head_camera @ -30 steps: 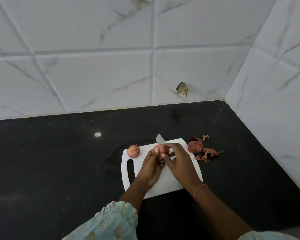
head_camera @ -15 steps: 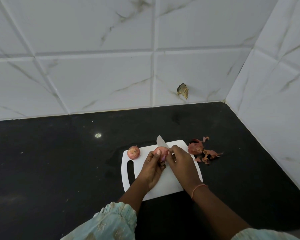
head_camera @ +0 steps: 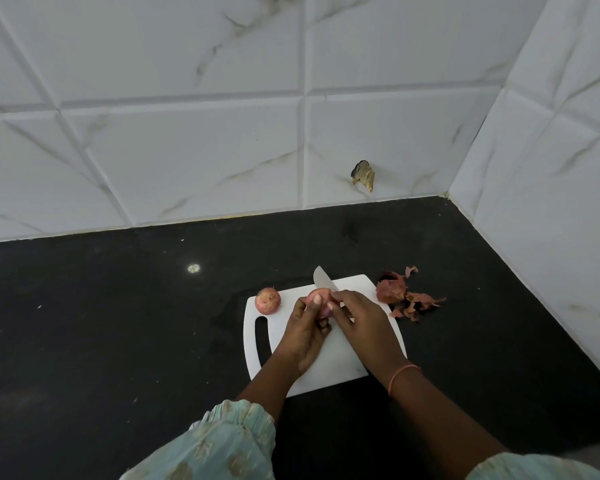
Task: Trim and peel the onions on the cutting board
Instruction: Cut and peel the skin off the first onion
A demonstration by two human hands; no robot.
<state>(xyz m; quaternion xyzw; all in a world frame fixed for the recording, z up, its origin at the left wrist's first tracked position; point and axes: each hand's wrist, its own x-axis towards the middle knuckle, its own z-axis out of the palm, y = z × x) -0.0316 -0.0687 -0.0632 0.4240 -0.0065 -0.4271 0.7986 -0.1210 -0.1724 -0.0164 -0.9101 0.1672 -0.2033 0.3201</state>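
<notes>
Peeling goes on: my left hand point(head_camera: 305, 329) still grips the small pink onion point(head_camera: 317, 298) near the white plastic cutting board's point(head_camera: 329, 362) far edge, right hand point(head_camera: 362, 322) clenching the steel knife point(head_camera: 323, 279) (blade barely shifted).

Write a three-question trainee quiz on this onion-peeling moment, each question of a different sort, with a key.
1. True or false: the second onion lies on the far left corner of the white cutting board, apart from both hands.
2. Multiple choice: where is the pile of onion peels? A) on the board. B) on the black counter, to the right of the board. C) in a bowl.
3. Fill in the missing word: the left hand holds an onion while the right hand holds a ____ against it.

Key: 1 true; 2 B; 3 knife.
</notes>
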